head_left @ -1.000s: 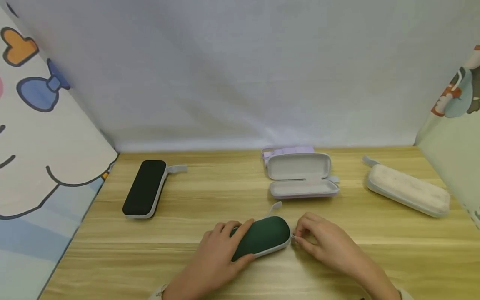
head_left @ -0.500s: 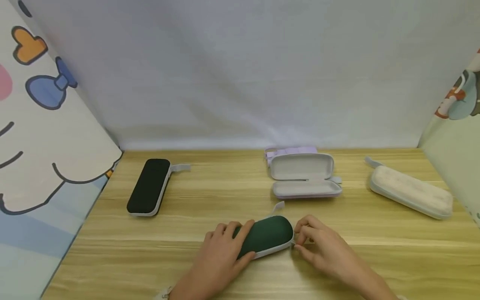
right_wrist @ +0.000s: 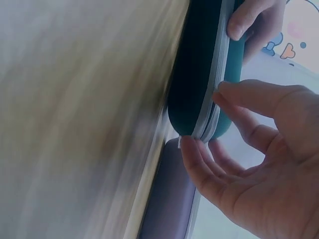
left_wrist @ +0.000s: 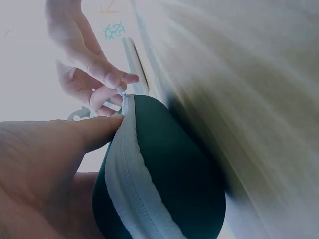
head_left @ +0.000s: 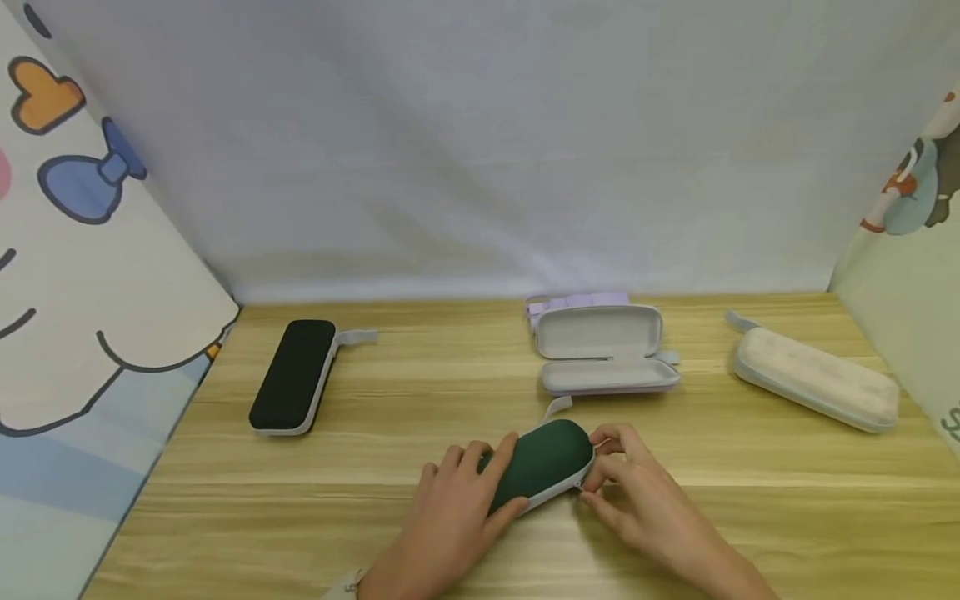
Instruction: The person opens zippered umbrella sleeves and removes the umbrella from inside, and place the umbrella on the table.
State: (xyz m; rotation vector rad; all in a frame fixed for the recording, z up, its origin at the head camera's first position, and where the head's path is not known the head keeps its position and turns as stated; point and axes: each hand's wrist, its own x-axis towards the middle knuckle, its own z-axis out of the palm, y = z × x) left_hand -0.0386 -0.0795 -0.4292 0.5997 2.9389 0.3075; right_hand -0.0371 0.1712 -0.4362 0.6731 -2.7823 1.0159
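Observation:
A dark green zippered glasses case (head_left: 546, 460) with a light grey zipper band (left_wrist: 124, 174) lies on the wooden table near the front. My left hand (head_left: 453, 517) grips its left part, fingers over the top and thumb along the near side. At the right end, my right hand (head_left: 645, 492) pinches the small zipper pull (left_wrist: 121, 90) between thumb and index finger. Its other fingers touch the case's rounded end. In the right wrist view, the zipper edges (right_wrist: 212, 122) stand slightly apart around that end. A grey wrist strap (head_left: 557, 407) sticks out at the far side.
Farther back lies an open lilac glasses case (head_left: 609, 377) with pale lining, a purple strip (head_left: 588, 299) behind it. A black case (head_left: 294, 375) lies at left, a cream case (head_left: 817, 377) at right. White cloth (head_left: 480, 150) hangs behind the table (head_left: 225, 517).
The right hand has drawn the zipper pull from the right tip round to the near side. The green case has turned slightly, its right end shifting away, and the left hand has moved along with it.

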